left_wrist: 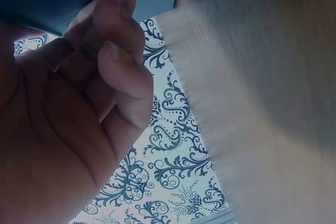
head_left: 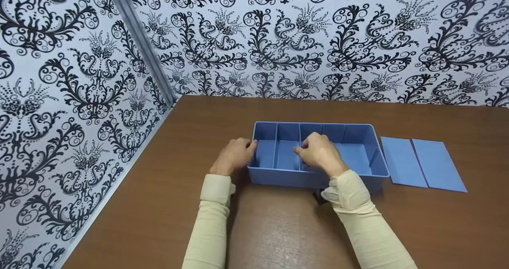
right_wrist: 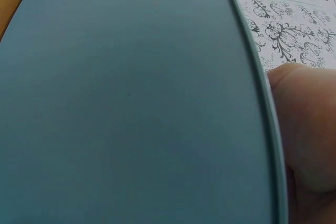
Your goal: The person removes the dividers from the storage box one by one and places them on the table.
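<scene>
A long blue divider box (head_left: 284, 177) stands on the table, and two upright dividers cross its left part. My left hand (head_left: 235, 153) grips the box's left end wall, its thumb at the rim. In the left wrist view the curled fingers (left_wrist: 123, 72) meet the dark blue wall. Over the middle of the box, my right hand (head_left: 320, 151) pinches the second divider (head_left: 300, 142), with the thumb on its left side; the other fingertips are hidden behind the hand. The box's outer wall (right_wrist: 131, 103) fills most of the right wrist view.
Two flat blue panels (head_left: 403, 161) lie side by side on the brown table (head_left: 270, 233), right of the box. A small dark object (head_left: 319, 197) shows below the right wrist. Patterned walls (head_left: 246, 34) bound the table at the back and left.
</scene>
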`<state>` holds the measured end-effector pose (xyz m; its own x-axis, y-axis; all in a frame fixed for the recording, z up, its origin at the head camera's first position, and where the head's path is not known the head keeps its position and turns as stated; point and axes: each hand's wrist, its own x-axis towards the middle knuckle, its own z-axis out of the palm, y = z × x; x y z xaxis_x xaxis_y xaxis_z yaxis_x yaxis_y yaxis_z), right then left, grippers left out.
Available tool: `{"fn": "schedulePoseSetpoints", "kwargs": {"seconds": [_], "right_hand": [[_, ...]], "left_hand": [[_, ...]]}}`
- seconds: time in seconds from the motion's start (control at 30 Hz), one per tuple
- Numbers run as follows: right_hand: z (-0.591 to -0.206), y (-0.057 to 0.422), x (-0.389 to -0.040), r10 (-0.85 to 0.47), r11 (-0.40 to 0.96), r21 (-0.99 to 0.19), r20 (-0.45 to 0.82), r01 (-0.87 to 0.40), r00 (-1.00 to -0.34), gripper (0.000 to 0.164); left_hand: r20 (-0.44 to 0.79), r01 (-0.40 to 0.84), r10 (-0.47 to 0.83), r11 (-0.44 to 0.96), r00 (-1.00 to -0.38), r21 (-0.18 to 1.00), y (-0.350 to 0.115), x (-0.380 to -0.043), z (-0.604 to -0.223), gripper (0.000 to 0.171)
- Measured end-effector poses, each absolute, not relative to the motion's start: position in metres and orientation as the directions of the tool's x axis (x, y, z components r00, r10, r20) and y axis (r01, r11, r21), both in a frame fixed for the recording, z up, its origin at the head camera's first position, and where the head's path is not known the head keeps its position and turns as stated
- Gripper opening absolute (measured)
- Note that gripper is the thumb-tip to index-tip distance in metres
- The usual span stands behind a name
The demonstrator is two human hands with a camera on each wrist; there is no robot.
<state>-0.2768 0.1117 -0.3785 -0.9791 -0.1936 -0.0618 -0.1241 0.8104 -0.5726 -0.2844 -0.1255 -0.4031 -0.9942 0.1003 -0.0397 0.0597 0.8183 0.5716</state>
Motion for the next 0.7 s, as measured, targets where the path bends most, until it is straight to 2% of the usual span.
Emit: {"fn": "schedulePoseSetpoints", "kwargs": {"seconds": [0.2, 0.7], "right_hand": [[-0.3783, 0.1113, -0.2767, -0.198, 0.81, -0.574, -0.073, -0.121, -0.977, 0.029], [-0.3789, 0.1107, -0.2757, -0.213, 0.795, -0.584, -0.01, -0.167, -0.977, 0.027]], "left_hand": [[-0.044, 0.049, 0.091, 0.815, -0.995, 0.577, -0.125, -0.2837, -0.4031, 0.04], [-0.044, 0.058, 0.1, 0.823, -0.994, 0.565, -0.1257, -0.2847, -0.4026, 0.041]]}}
